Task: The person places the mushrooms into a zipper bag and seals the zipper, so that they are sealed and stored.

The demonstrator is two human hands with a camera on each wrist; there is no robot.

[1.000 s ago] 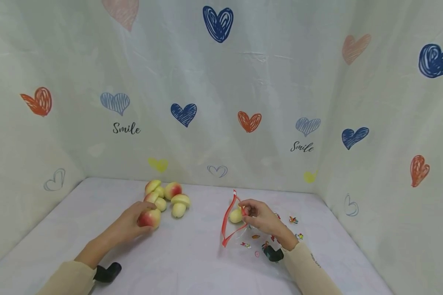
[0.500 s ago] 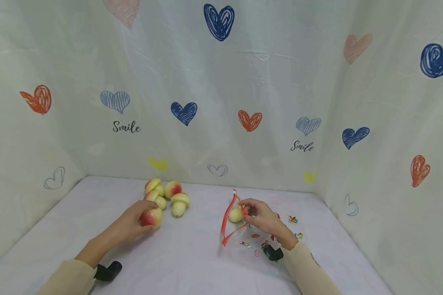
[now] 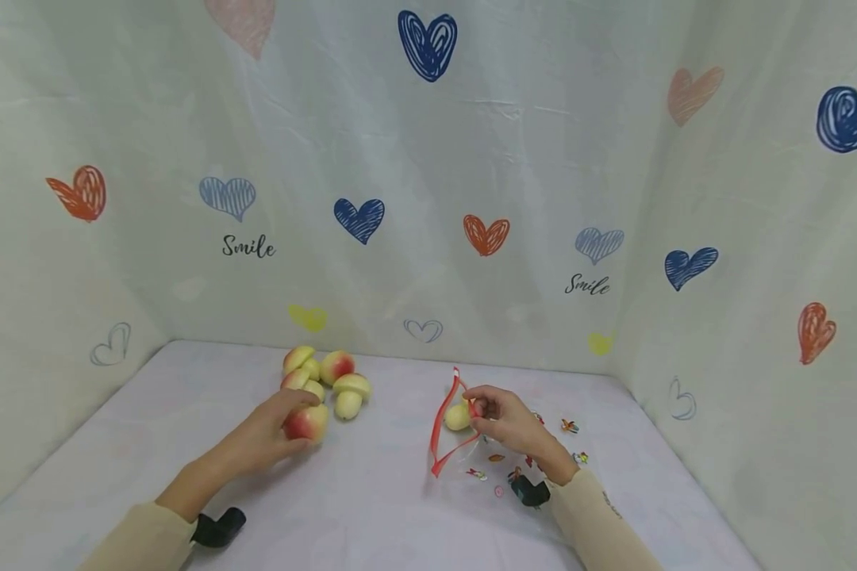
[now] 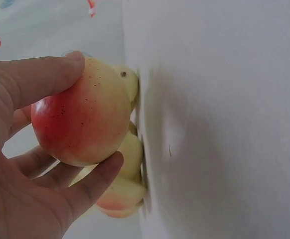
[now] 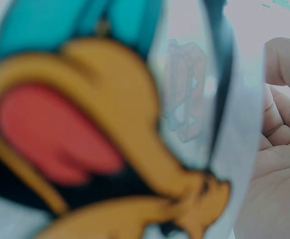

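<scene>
My left hand (image 3: 271,432) grips a round red-and-yellow toy mushroom (image 3: 305,424) low over the table. In the left wrist view, the thumb and fingers hold the speckled mushroom cap (image 4: 82,114); no stem shows. My right hand (image 3: 507,420) pinches the red-edged mouth of a clear plastic bag (image 3: 440,424). The mouth gapes toward the left, and a pale toy mushroom (image 3: 458,417) shows through it. A large cartoon print (image 5: 110,129) on the bag fills much of the right wrist view, with part of my right hand (image 5: 284,114) at its right edge.
Several toy mushrooms (image 3: 348,403) lie in a group beyond my left hand, among them a red-and-yellow one (image 3: 338,367). A black wrist piece (image 3: 219,527) juts from the left sleeve. Heart-printed curtains (image 3: 428,159) stand behind the white table (image 3: 371,492) and at its sides.
My left hand has moved slightly to the right with the toy mushroom in its grip. The right hand and the bag stay in place.
</scene>
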